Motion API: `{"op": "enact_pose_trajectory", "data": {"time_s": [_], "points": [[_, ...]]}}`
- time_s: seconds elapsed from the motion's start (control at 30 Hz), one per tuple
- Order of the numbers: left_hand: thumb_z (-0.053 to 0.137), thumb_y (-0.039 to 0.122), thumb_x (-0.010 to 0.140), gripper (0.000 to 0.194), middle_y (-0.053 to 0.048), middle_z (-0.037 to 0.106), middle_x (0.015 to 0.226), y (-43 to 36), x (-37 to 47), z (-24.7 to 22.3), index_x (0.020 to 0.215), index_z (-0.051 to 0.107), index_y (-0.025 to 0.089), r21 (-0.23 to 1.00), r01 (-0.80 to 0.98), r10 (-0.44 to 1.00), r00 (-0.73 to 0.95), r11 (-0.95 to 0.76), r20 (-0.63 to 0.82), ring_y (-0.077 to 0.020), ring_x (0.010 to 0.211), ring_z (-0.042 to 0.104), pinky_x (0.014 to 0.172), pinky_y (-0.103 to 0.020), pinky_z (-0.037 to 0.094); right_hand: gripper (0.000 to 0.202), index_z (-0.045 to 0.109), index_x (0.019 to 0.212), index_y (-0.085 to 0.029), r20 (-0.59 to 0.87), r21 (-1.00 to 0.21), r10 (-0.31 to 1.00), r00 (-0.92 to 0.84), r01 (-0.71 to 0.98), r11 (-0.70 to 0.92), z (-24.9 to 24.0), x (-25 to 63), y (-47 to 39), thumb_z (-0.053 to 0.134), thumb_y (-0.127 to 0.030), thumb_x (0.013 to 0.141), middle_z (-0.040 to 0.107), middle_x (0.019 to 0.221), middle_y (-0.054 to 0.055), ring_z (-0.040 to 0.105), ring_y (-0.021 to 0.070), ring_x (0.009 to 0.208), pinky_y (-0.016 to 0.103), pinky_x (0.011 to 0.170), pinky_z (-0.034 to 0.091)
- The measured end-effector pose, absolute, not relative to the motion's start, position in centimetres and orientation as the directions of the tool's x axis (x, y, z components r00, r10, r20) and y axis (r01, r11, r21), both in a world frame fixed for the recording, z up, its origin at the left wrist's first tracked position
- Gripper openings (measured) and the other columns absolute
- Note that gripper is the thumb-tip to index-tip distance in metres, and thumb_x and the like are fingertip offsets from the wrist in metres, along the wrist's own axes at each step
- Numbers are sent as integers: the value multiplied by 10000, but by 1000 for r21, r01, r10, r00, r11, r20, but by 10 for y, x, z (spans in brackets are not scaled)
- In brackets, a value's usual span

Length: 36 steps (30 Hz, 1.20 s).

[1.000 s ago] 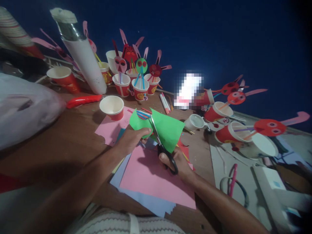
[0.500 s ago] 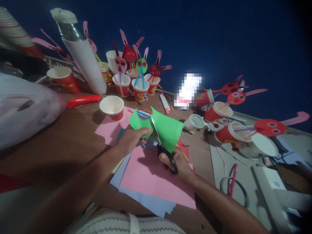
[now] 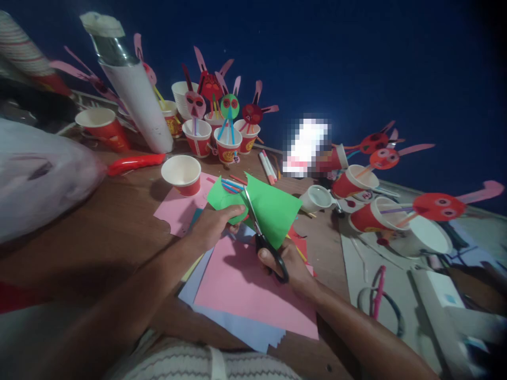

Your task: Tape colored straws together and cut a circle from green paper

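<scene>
A sheet of green paper [image 3: 277, 208], partly cut, is held above a stack of coloured sheets. My left hand [image 3: 222, 221] pinches its left part, with the thumb on top beside a faint drawn curve. Black-handled scissors [image 3: 253, 214] lie between the left and right parts of the green paper, blades pointing away from me. My right hand [image 3: 285, 264] is closed around their handles, thumb in one loop. Beneath both hands rests a pink sheet [image 3: 253, 295] on top of a pale blue sheet [image 3: 241, 327]. Whether the blades are fully closed is hard to tell.
A paper cup [image 3: 186, 182] stands left of the green paper, near a red-handled cutter [image 3: 134, 163] and a white flask [image 3: 138, 105]. Cups with paper rabbit faces [image 3: 230, 107] line the back. A clear cup [image 3: 317, 198] and tipped red cups [image 3: 372, 216] sit right.
The green paper has spread slightly wider on both sides of the scissors. Both hands stay almost in the same place.
</scene>
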State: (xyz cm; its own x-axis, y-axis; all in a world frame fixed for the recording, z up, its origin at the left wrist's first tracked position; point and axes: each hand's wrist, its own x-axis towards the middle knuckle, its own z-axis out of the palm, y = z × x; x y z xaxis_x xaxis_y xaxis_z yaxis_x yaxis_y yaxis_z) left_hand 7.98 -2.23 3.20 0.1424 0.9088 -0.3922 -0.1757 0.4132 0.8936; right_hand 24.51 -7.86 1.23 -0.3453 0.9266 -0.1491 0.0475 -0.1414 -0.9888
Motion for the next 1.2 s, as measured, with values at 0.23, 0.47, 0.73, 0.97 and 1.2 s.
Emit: {"op": "enact_pose_trajectory", "data": {"time_s": [0.23,0.47,0.73,0.97,1.2], "points": [[598,285,645,220,40,426,421,-23,78,31,505,485,158,900,-147,906,180,410,-384,-77,372,417,346,-202,260,457,472,593,-159,-147,-988,920,-363,89,-123,13,246,-80,623,-578,697,448,470,-33,379,56,388,183,337,264],[587,272,653,254,39,411,416,-23,78,31,469,450,162,898,-126,897,201,421,-393,-69,361,390,351,-205,253,464,493,586,-158,-133,-986,929,-345,138,-90,12,246,-80,595,-593,710,461,476,-26,382,58,382,183,341,278],[617,240,632,253,44,407,403,-24,81,34,462,447,159,870,-220,890,231,442,-394,-60,364,381,361,-196,301,456,508,631,-154,-108,-992,932,-346,103,-76,13,244,-80,609,-593,700,447,493,-26,387,68,420,183,356,305],[621,237,642,255,51,389,405,-24,81,31,472,446,161,865,-246,890,256,438,-378,-56,365,369,370,-199,315,475,529,674,-143,-95,-993,931,-352,100,-63,16,245,-81,600,-612,703,428,519,-26,402,75,441,192,364,311],[624,234,634,244,45,399,412,-23,81,33,483,445,163,861,-239,886,248,448,-392,-62,367,379,342,-191,282,487,534,678,-154,-98,-992,935,-342,112,-63,15,244,-80,584,-638,695,438,493,-29,400,79,425,195,354,305]]}}
